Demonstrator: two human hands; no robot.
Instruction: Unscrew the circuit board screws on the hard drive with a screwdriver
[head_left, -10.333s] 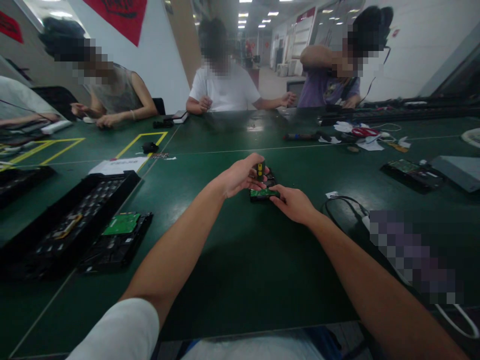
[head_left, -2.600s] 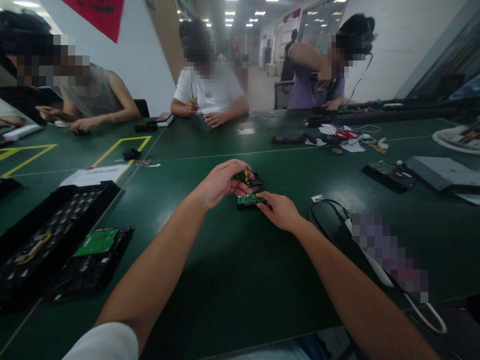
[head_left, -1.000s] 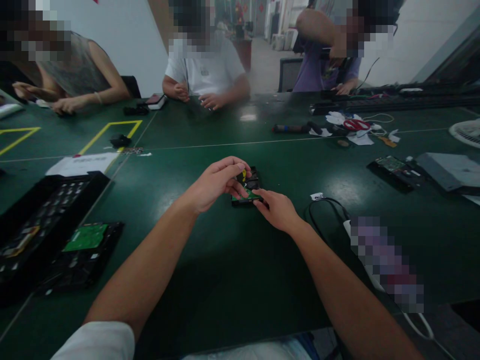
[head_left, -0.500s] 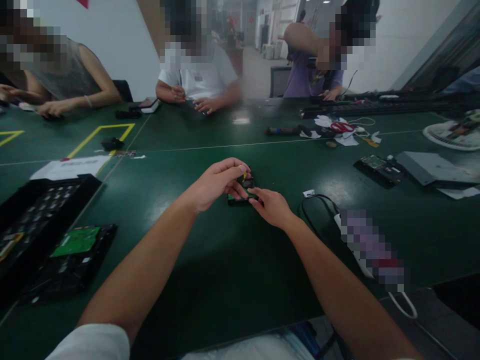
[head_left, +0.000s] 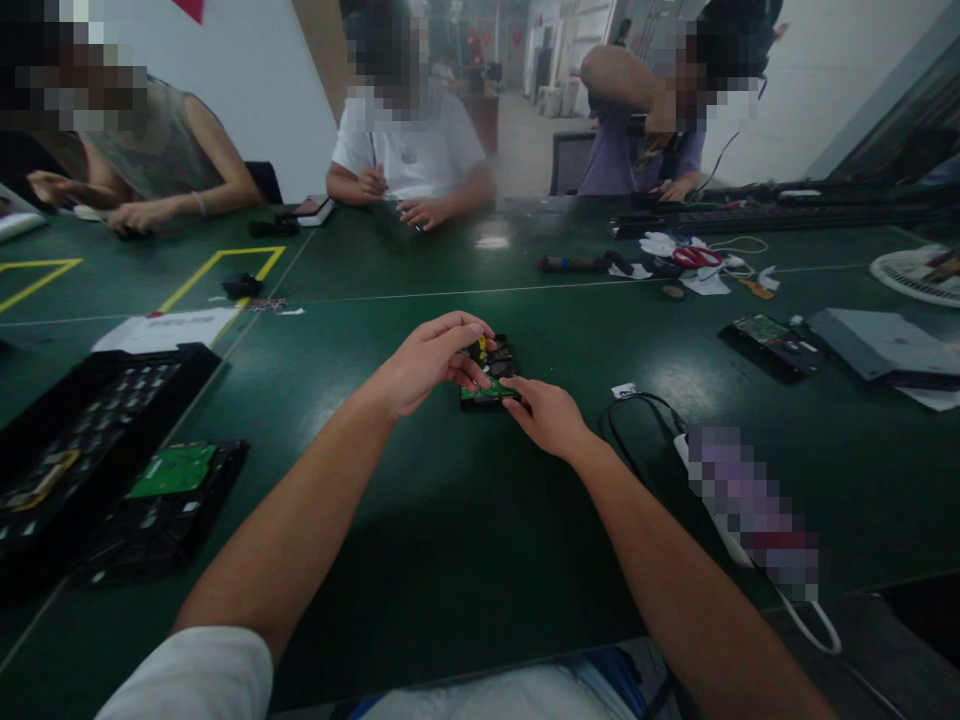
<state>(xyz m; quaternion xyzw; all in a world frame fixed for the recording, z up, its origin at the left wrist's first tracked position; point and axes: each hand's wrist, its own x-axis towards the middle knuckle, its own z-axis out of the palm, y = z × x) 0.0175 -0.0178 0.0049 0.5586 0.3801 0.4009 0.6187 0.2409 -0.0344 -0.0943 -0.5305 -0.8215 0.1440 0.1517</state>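
"What's closest to us?"

"A white sleeve (head_left: 199, 665) on the left arm. A bit farther, on the left, a flat black part (head_left: 150, 532) with a big green patch (head_left: 176, 470) lies beside a long black tray (head_left: 196, 372)."

"And on the right?"

"A long, blurry thing (head_left: 750, 510) with a white edge. A black cord (head_left: 652, 398) curls near it."

"What does the left hand (head_left: 442, 368) have?"

"Its fingers are curled around a black and yellow tool (head_left: 482, 348). The tool is over the small black case (head_left: 501, 354). I can't see if its tip touches."

"So where is the case?"

"On the green table (head_left: 450, 540), between the two hands. It's under the left fingertips and just left of the right hand (head_left: 553, 415). Its green board (head_left: 472, 393) is on the side near us."

"Is the right hand gripping it?"

"A finger and thumb are at the near right corner. I can't tell if they pinch or just rest there."

"What's past the hands?"

"On the right, another black case (head_left: 787, 352) sits near a gray box (head_left: 885, 340). Past those, a red thing (head_left: 697, 258) lies among white scraps (head_left: 709, 283)."

"And farthest?"

"A person in a gray top (head_left: 161, 140), a person in a white shirt (head_left: 424, 150) and a person in purple (head_left: 611, 160) sit across the table."
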